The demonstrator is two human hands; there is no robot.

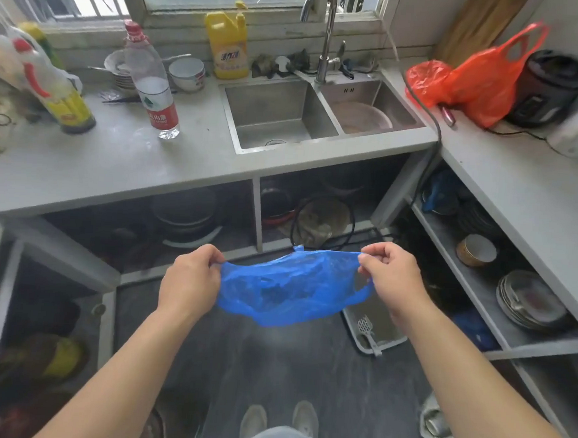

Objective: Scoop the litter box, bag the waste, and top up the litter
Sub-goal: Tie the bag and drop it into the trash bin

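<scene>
A crumpled blue plastic bag (290, 286) hangs stretched between both my hands at waist height over the dark floor. My left hand (189, 280) pinches its left edge and my right hand (392, 276) pinches its right edge near a handle loop. On the floor just beyond and right of the bag sits a grey litter box (380, 329), partly hidden by the bag and my right arm. A white slotted scoop (368, 332) lies inside it, its handle resting over the front rim.
A grey counter (121, 168) with a double steel sink (287, 117) runs ahead; bottles stand to the left and an orange bag (475, 81) to the right. Open shelves below hold pans, and plates (529, 301) at right. My shoes (278, 421) stand on the floor.
</scene>
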